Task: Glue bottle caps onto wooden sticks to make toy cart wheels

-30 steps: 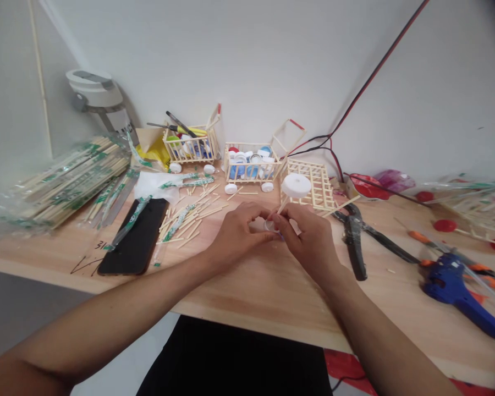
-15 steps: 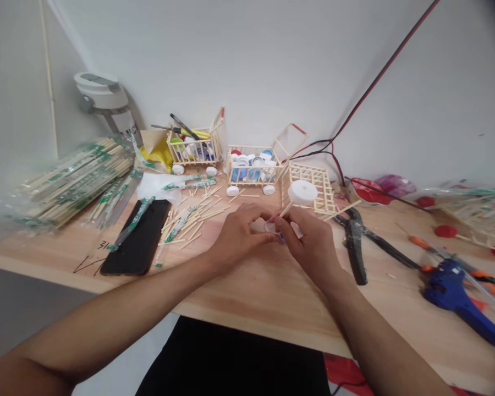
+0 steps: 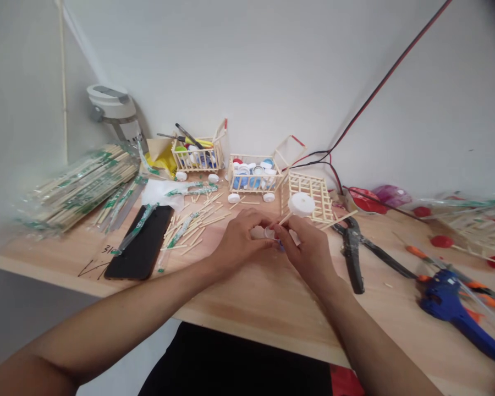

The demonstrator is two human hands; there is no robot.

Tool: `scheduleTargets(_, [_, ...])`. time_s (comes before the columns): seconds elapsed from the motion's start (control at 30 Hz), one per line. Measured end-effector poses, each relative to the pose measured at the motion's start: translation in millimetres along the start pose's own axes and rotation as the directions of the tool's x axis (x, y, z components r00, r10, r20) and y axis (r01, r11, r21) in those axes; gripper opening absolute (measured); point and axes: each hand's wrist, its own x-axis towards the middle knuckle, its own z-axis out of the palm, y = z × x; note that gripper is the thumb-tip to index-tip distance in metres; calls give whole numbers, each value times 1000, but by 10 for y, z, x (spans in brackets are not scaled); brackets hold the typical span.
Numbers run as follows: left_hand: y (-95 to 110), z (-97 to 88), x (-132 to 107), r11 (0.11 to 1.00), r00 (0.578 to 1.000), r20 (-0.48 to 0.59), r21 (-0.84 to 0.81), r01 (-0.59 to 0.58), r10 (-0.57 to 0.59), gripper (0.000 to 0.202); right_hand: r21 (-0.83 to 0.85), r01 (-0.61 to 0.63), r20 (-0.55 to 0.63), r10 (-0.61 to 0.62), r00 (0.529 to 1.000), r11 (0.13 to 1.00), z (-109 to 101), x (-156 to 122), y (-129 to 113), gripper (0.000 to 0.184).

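My left hand (image 3: 244, 235) pinches a small whitish bottle cap (image 3: 268, 233) between thumb and fingers, above the wooden table. My right hand (image 3: 308, 245) is closed on a thin wooden stick (image 3: 286, 219). At the stick's far end sits a round white cap (image 3: 301, 203), like a wheel. The stick's near end meets the cap in my left hand, though fingers partly hide the contact. A bit of blue shows under the right fingertips; what it belongs to is unclear. Behind my hands lies a grid of glued sticks (image 3: 311, 190).
Two small stick carts filled with bottle caps, a left cart (image 3: 197, 157) and a right cart (image 3: 253, 176), stand near the wall. Cut sticks (image 3: 193, 225) and a black phone (image 3: 140, 242) lie left. Pliers (image 3: 353, 253) and a blue glue gun (image 3: 445, 297) lie right.
The camera view has shifted slightly, so the whole scene sits a little lower. Both hands keep nearly the same grip on the cap and the stick.
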Motion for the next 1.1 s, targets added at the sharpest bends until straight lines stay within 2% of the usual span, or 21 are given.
scheduleTargets(0.3, [-10,0,5,1000,1000,5,2,20,-20,19,1,-18,30,18,999,1000,40,-3,66,23])
scheduleTargets(0.63, [-37,8,17,1000,1000,-6,-11,21,-21,23,4,-14,4,14,1000,1000,50,2,80,23])
scheduleTargets(1.1, [-92,13,30,1000,1000,-11,-6,14,-14,20,-18,75,-18,-76,997,997,54,27,88,19])
